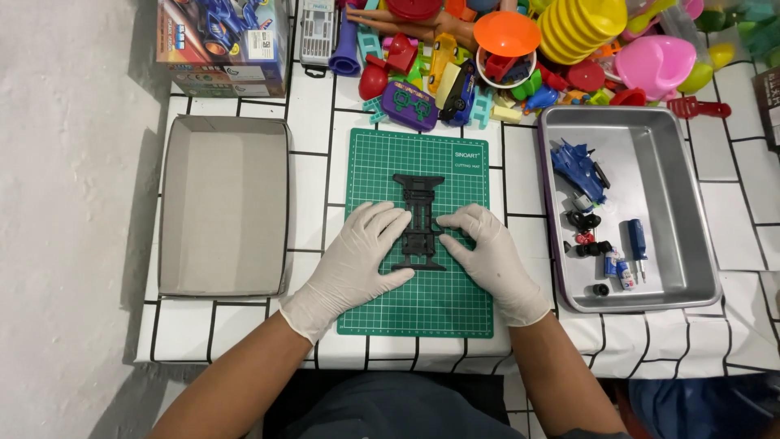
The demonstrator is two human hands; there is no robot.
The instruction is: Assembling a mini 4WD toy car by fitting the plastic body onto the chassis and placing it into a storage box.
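A black plastic toy car chassis (419,203) lies lengthwise on a green cutting mat (382,154). My left hand (356,258), in a white glove, rests flat on the mat with its fingertips touching the chassis's left side. From the other side, my gloved right hand (487,256) has its fingers on the right edge of the chassis. Both hands press or steady the chassis near its lower half; neither lifts it.
A metal tray (682,203) on the right holds a blue toy car body (578,169), small black wheels, a blue screwdriver (638,242) and little parts. An empty grey cardboard box lid (223,203) lies left. Colourful plastic toys (520,57) and a toy box (223,41) crowd the back.
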